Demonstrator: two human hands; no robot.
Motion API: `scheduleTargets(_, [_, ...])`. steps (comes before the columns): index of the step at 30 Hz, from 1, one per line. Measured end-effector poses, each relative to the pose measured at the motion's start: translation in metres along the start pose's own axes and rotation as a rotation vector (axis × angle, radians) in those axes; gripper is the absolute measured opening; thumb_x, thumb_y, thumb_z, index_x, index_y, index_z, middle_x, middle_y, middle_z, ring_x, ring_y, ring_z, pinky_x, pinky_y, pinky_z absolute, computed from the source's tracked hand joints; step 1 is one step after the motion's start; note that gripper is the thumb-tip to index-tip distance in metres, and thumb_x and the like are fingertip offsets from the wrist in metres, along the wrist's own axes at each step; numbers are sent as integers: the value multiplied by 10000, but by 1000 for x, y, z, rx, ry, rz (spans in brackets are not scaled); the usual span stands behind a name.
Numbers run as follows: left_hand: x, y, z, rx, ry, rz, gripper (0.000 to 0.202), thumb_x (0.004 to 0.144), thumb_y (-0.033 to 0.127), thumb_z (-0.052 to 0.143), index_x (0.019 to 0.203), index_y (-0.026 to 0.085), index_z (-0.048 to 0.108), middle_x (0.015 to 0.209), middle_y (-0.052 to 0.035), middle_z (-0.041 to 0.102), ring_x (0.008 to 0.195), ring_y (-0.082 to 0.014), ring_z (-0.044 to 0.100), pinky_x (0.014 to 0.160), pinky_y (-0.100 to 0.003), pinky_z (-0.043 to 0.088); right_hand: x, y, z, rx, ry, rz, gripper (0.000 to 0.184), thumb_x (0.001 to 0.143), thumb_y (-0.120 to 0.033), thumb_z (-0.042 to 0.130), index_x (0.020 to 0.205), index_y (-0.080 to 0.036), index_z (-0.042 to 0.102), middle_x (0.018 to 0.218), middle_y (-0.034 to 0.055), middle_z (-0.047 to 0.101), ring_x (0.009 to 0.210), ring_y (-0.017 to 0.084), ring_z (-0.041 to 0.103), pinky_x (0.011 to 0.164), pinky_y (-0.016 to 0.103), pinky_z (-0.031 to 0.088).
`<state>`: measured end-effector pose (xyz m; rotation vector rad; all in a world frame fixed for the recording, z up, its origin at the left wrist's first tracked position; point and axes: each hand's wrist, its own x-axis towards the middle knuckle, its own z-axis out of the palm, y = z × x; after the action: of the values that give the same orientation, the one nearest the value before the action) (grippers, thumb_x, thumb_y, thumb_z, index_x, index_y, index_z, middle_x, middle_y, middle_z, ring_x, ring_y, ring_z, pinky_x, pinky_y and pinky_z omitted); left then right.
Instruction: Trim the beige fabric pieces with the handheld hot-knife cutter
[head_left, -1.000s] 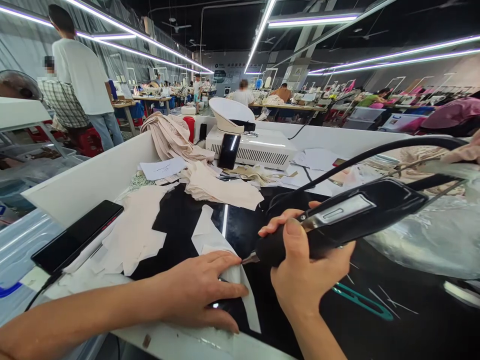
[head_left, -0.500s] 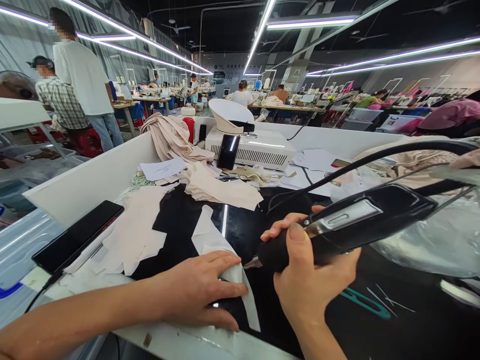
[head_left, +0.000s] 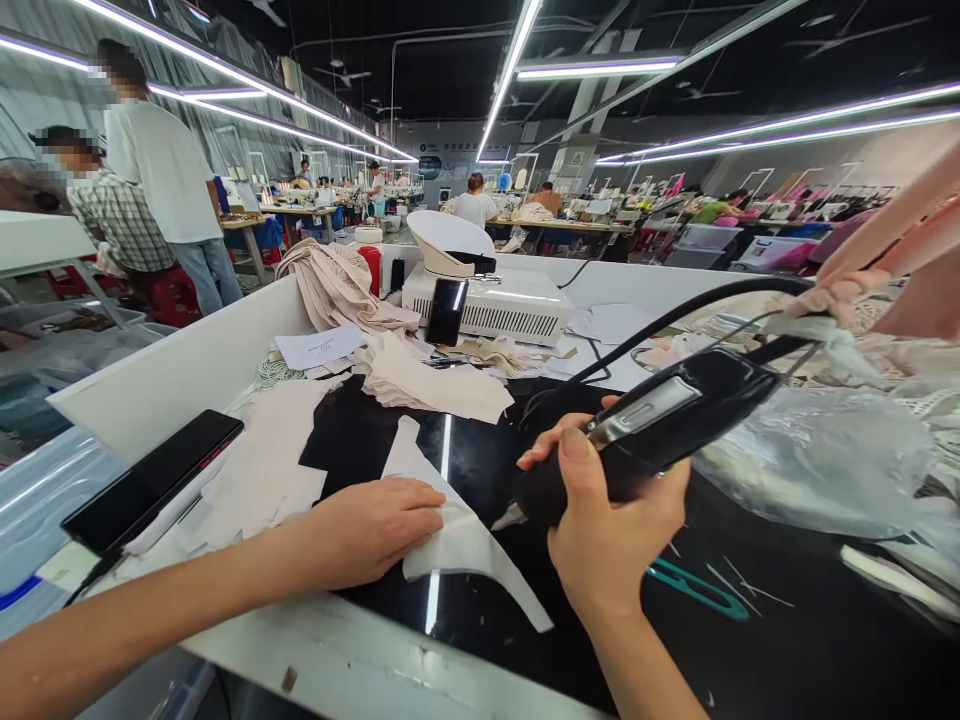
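A pale, curved fabric piece (head_left: 472, 545) lies on the black tabletop, its narrow tail pointing toward the front right. My left hand (head_left: 375, 525) rests on its left part, fingers lying nearly flat and thumb hidden below. My right hand (head_left: 611, 530) is wrapped round a black corded handheld tool (head_left: 675, 410) with a silver lever plate on its side. The tool's small flat metal tip (head_left: 510, 517) points left, just right of the fabric and apart from my left fingers.
Stacked beige fabric pieces (head_left: 431, 378) lie behind, and more pale pieces (head_left: 262, 450) at left beside a large phone (head_left: 154, 480). A white machine (head_left: 517, 305) stands at the back. A plastic bag (head_left: 817, 460) and a teal thread snipper (head_left: 701, 590) are at right. Co-workers are beyond the partition.
My left hand has shifted left and its spread fingers have come together. The fabric piece now lies more uncovered, its tail further right. The tool has drawn slightly away from the fabric.
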<state>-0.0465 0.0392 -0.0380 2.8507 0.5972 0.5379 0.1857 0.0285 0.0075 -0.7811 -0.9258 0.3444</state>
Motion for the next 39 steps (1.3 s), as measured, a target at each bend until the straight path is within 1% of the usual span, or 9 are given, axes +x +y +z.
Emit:
scheduleTargets(3, [-6, -4, 2, 71, -32, 3, 412, 1014, -51, 503, 1282, 164, 729, 1417, -171, 773, 1306, -278, 756, 1128, -385, 647, 5, -4, -5, -14, 26, -2, 502, 847, -510, 1030, 1083, -256, 667, 797, -74, 738, 552, 154, 662, 560, 317, 623])
scheduleTargets(5, [-7, -1, 2, 111, -50, -21, 430, 1003, -60, 500, 1300, 165, 714, 1404, -164, 762, 1266, -281, 749, 1084, -390, 653, 7, -8, -9, -21, 35, 10, 514, 843, -519, 1029, 1111, -255, 678, 798, -76, 733, 555, 156, 657, 564, 323, 615])
scheduleTargets(11, [10, 32, -8, 136, -175, -249, 158, 1147, 132, 542, 1114, 200, 681, 1053, -62, 693, 865, -224, 710, 758, -313, 597, 3, -21, -20, -34, 46, 59, 533, 811, -531, 1041, 1128, -264, 707, 793, -82, 724, 565, 157, 665, 553, 317, 625])
scheduleTargets(16, [24, 51, -20, -26, -297, -373, 135, 1175, 273, 603, 1117, 203, 703, 982, -18, 685, 694, -189, 690, 587, -308, 466, -9, -34, -24, 11, 27, 133, 550, 790, -539, 1053, 1128, -269, 715, 792, -73, 732, 582, 152, 683, 554, 300, 636])
scheduleTargets(22, [31, 48, -25, 119, -251, -323, 242, 1161, 153, 533, 1072, 183, 756, 996, -62, 729, 804, -229, 728, 689, -328, 542, -11, -36, -25, 22, 58, 106, 546, 786, -512, 1054, 1127, -261, 710, 782, -66, 723, 581, 168, 681, 550, 326, 624])
scheduleTargets(25, [34, 42, -19, 171, -180, -161, 247, 1096, 44, 553, 1024, 177, 748, 1006, -61, 745, 894, -228, 741, 781, -314, 584, -6, -28, -24, 8, 72, 78, 540, 794, -520, 1045, 1123, -265, 702, 792, -76, 726, 575, 160, 671, 574, 334, 619])
scheduleTargets(28, [36, 37, -4, 147, -84, 43, 242, 1032, -14, 594, 1096, 159, 751, 1119, -87, 776, 989, -229, 755, 874, -307, 622, -4, -20, -24, -7, 74, 60, 521, 825, -524, 1023, 1145, -270, 699, 798, -84, 731, 568, 158, 664, 586, 338, 615])
scheduleTargets(32, [45, 33, 17, 142, -8, 231, 231, 1097, 17, 557, 1112, 122, 762, 1151, -114, 796, 1065, -235, 763, 1005, -320, 637, -6, -16, -23, 0, 68, 56, 524, 823, -504, 1029, 1155, -272, 697, 804, -87, 738, 572, 157, 667, 581, 330, 613])
scheduleTargets(39, [57, 25, 33, 150, -60, 255, 208, 1122, 53, 582, 1105, 156, 762, 1120, -123, 796, 1077, -240, 766, 1012, -335, 653, -8, -16, -20, -18, 52, 65, 559, 811, -523, 1038, 1156, -264, 682, 803, -82, 727, 573, 161, 676, 561, 333, 623])
